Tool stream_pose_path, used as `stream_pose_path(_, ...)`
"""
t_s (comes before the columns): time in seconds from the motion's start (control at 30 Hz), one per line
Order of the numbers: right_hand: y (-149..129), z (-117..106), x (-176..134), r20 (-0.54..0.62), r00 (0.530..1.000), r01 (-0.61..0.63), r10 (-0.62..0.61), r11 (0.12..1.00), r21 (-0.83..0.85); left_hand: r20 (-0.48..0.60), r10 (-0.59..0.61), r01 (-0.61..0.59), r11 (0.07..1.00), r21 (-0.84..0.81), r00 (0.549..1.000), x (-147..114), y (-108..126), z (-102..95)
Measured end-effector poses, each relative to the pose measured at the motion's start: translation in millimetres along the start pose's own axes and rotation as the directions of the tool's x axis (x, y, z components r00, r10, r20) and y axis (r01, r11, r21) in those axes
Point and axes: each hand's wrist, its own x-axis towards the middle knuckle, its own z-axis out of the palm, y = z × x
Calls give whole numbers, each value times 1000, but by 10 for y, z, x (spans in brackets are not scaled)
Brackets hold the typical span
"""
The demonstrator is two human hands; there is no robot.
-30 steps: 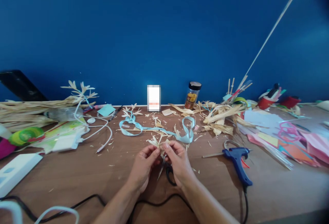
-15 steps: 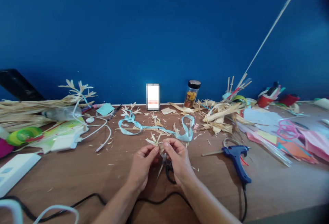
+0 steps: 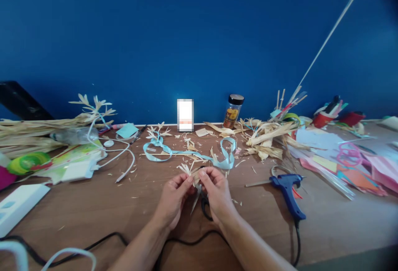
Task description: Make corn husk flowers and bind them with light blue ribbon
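Note:
My left hand [image 3: 172, 199] pinches the base of a small pale flower of dried husk [image 3: 185, 168], its thin petals pointing up and fanned out. Close beside it, the thumb and finger of my right hand [image 3: 219, 194] are closed on a tan strip of husk [image 3: 196, 176] that meets the flower's base. Under the hands lies a pair of scissors [image 3: 205, 209] with black handles, partly hidden by my right hand. Just beyond my fingers, a light blue ribbon [image 3: 225, 164] curls across the table beside a thin stick [image 3: 155, 155].
To the right lies a blue glue gun [image 3: 287, 194] with its cord. A lidded jar [image 3: 233, 111] and heaped dry husks [image 3: 267, 138] stand near the blue wall. White cables [image 3: 127, 155] and a power strip [image 3: 23, 204] occupy the left; coloured paper [image 3: 351, 171] covers the far right.
The flower's petals now stand more upright and bunched, and more of the husk strip shows between my hands. Both hands stay in nearly the same place.

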Motion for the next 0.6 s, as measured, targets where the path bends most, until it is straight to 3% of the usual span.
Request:
stream_pose_path(0.3, -11, -6, 8, -2, 1000, -31, 32, 998, 48, -44, -2, 1, 1000, -14, 999, -6, 32, 33)
stream_pose_path(0.6, 11, -3, 0, 7, 999, -36, 35, 997, 66, 1, -3, 3, 1000, 7, 1000, 7, 17, 19)
